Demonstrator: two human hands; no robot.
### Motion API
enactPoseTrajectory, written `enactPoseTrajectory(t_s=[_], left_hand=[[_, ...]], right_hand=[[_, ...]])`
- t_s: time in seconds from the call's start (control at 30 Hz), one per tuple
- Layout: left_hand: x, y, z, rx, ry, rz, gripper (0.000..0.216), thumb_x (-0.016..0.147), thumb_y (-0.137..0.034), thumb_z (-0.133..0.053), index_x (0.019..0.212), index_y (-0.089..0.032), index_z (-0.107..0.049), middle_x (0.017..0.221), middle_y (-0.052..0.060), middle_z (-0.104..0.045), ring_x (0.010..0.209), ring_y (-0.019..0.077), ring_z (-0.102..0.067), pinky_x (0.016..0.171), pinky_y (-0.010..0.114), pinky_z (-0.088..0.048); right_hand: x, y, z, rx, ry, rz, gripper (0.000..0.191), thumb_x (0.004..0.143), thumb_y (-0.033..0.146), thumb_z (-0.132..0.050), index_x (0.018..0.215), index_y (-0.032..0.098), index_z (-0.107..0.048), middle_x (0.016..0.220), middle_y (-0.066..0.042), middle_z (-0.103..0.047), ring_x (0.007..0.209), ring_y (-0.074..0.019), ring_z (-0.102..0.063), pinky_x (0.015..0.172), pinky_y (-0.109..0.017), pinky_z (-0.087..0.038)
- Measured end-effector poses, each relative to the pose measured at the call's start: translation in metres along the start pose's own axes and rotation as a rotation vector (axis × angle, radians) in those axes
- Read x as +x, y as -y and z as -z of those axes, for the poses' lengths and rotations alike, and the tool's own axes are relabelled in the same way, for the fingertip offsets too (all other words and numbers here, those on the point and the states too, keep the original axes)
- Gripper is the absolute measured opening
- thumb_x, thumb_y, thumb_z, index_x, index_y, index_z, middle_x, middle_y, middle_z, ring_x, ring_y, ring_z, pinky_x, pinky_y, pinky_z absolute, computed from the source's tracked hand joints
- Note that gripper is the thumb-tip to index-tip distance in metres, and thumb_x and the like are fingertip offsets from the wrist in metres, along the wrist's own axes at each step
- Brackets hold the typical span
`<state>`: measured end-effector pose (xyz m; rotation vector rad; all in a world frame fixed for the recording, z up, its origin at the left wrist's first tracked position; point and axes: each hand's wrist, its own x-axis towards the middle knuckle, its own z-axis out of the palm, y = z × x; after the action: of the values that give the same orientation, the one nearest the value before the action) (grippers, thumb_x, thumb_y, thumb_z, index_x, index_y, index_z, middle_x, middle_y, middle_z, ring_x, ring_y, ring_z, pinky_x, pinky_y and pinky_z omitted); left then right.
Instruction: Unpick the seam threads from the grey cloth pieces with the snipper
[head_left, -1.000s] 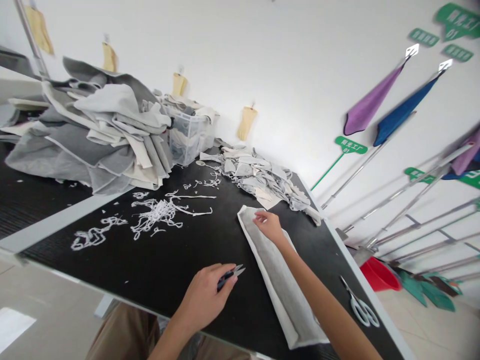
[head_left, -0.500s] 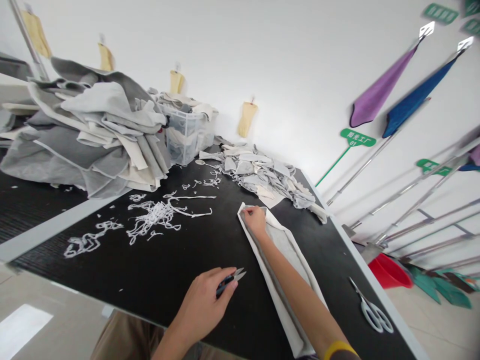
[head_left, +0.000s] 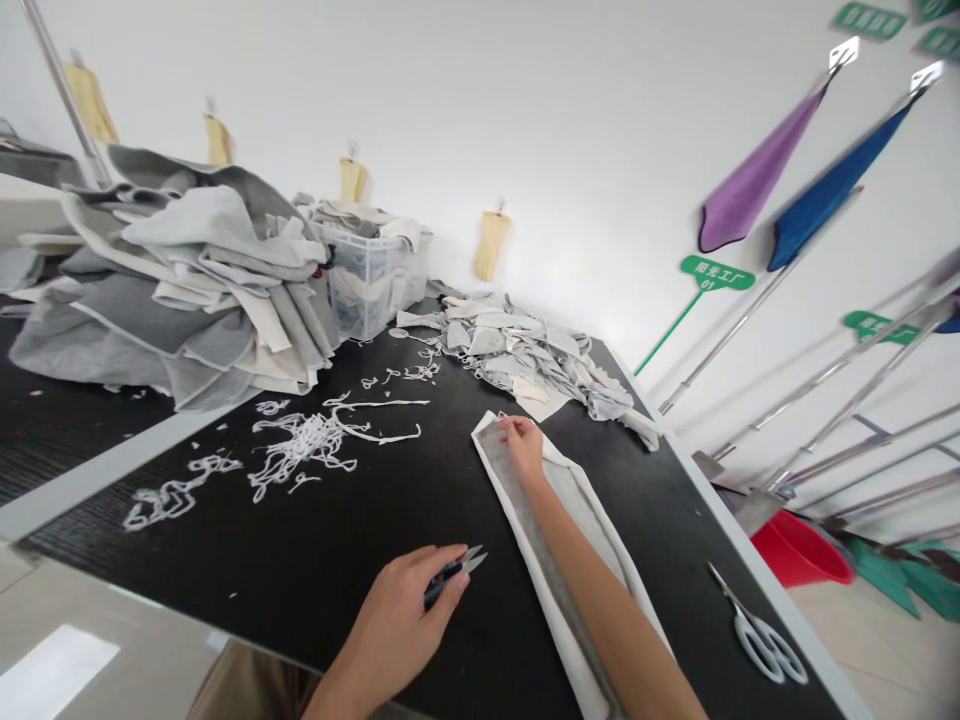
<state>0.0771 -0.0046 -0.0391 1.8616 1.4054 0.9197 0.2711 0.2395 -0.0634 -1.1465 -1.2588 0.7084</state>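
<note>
My left hand (head_left: 409, 610) is closed around small thread snips (head_left: 459, 572), their blades slightly apart and pointing right above the black table. A long folded grey cloth with white edges (head_left: 551, 610) lies lengthwise at the right of the snips. At its far end, my right hand (head_left: 523, 445) has its fingertips pinched together at the white edge; whether a loose thread is between them is too small to tell. My right forearm covers part of the cloth. White-handled scissors (head_left: 757, 630) lie near the table's right edge.
White thread scraps (head_left: 307, 445) are scattered left of centre. A heap of small grey and white cloth pieces (head_left: 517, 350) lies toward the wall. Farther left stand a clear plastic bin (head_left: 367, 285) of cloth and a tall cloth pile (head_left: 180, 290). A red bucket (head_left: 799, 550) is beyond the right edge.
My right hand has shifted slightly right along the cloth's far end, uncovering its left corner. My left hand still holds the snips almost in place. The view has tilted a little.
</note>
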Motion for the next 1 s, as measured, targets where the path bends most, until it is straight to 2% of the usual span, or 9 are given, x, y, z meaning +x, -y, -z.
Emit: enactPoseTrajectory(t_s=[0.2, 0.37, 0.5, 0.63, 0.73, 0.8, 0.87, 0.93, 1.0], left_hand=[[-0.002, 0.006, -0.004, 0.010, 0.007, 0.011, 0.037, 0.097, -0.047, -0.047, 0.124, -0.032, -0.066, 0.121, 0.002, -0.070, 0.111, 0.0207, -0.065, 0.101, 0.034, -0.050], [0.000, 0.012, -0.008, -0.004, -0.038, -0.008, 0.036, 0.095, -0.046, -0.051, 0.122, -0.029, -0.068, 0.120, 0.006, -0.071, 0.111, 0.0223, -0.066, 0.101, 0.035, -0.051], [0.014, 0.002, -0.002, -0.037, -0.112, -0.006, 0.035, 0.095, -0.046, -0.052, 0.121, -0.029, -0.068, 0.122, 0.003, -0.071, 0.113, 0.0209, -0.065, 0.104, 0.034, -0.049], [0.056, -0.022, 0.015, 0.008, -0.207, -0.024, 0.037, 0.091, -0.047, -0.056, 0.120, -0.027, -0.070, 0.121, 0.002, -0.071, 0.114, 0.0232, -0.064, 0.107, 0.037, -0.044], [0.107, -0.032, 0.019, -0.198, -0.199, 0.031, 0.037, 0.084, -0.048, -0.064, 0.112, -0.027, -0.073, 0.118, 0.003, -0.071, 0.115, 0.0253, -0.060, 0.102, 0.036, -0.044], [0.142, -0.031, 0.012, -0.410, -0.117, 0.143, 0.039, 0.078, -0.052, -0.067, 0.099, -0.021, -0.076, 0.094, 0.005, -0.072, 0.089, 0.0216, -0.065, 0.074, 0.029, -0.051], [0.172, -0.026, 0.001, -0.506, -0.047, 0.237, 0.051, 0.077, -0.061, -0.062, 0.093, -0.014, -0.073, 0.059, 0.000, -0.056, 0.050, 0.0132, -0.051, 0.044, 0.024, -0.036], [0.193, -0.021, -0.012, -0.582, 0.014, 0.305, 0.061, 0.075, -0.068, -0.058, 0.093, -0.010, -0.070, 0.049, -0.007, -0.038, 0.037, 0.0068, -0.029, 0.038, 0.021, -0.019], [0.205, -0.018, -0.023, -0.658, 0.063, 0.347, 0.064, 0.072, -0.070, -0.059, 0.094, -0.010, -0.066, 0.051, -0.010, -0.034, 0.037, 0.0039, -0.021, 0.038, 0.020, -0.013]], right_hand=[[-0.002, 0.007, 0.005, 0.299, -0.120, -0.011, 0.030, 0.077, 0.045, -0.069, 0.082, 0.015, -0.067, 0.092, -0.010, -0.074, 0.081, -0.0193, -0.068, 0.072, -0.036, -0.058], [-0.001, 0.009, 0.007, 0.427, -0.162, -0.032, 0.027, 0.075, 0.041, -0.073, 0.080, 0.015, -0.067, 0.087, -0.008, -0.074, 0.077, -0.0180, -0.068, 0.074, -0.036, -0.058], [0.000, 0.009, 0.009, 0.495, -0.164, -0.058, 0.024, 0.074, 0.038, -0.073, 0.078, 0.015, -0.067, 0.083, -0.008, -0.074, 0.072, -0.0172, -0.068, 0.074, -0.035, -0.057], [0.001, 0.008, 0.010, 0.541, -0.173, -0.082, 0.023, 0.074, 0.037, -0.073, 0.078, 0.015, -0.067, 0.082, -0.008, -0.074, 0.069, -0.0162, -0.067, 0.073, -0.034, -0.057], [0.002, 0.007, 0.012, 0.562, -0.182, -0.100, 0.024, 0.074, 0.038, -0.072, 0.078, 0.015, -0.066, 0.081, -0.008, -0.074, 0.068, -0.0160, -0.066, 0.072, -0.034, -0.057], [0.002, 0.006, 0.013, 0.570, -0.183, -0.109, 0.024, 0.073, 0.038, -0.073, 0.078, 0.015, -0.066, 0.081, -0.008, -0.074, 0.068, -0.0165, -0.067, 0.072, -0.034, -0.057], [0.002, 0.005, 0.014, 0.575, -0.187, -0.114, 0.025, 0.073, 0.038, -0.073, 0.078, 0.015, -0.066, 0.081, -0.008, -0.074, 0.069, -0.0169, -0.067, 0.072, -0.034, -0.057], [0.002, 0.004, 0.015, 0.578, -0.197, -0.116, 0.026, 0.073, 0.039, -0.073, 0.079, 0.015, -0.066, 0.081, -0.008, -0.075, 0.069, -0.0171, -0.067, 0.072, -0.034, -0.057], [0.002, 0.003, 0.016, 0.577, -0.206, -0.117, 0.027, 0.073, 0.041, -0.072, 0.079, 0.016, -0.066, 0.081, -0.008, -0.075, 0.070, -0.0173, -0.067, 0.072, -0.034, -0.058]])
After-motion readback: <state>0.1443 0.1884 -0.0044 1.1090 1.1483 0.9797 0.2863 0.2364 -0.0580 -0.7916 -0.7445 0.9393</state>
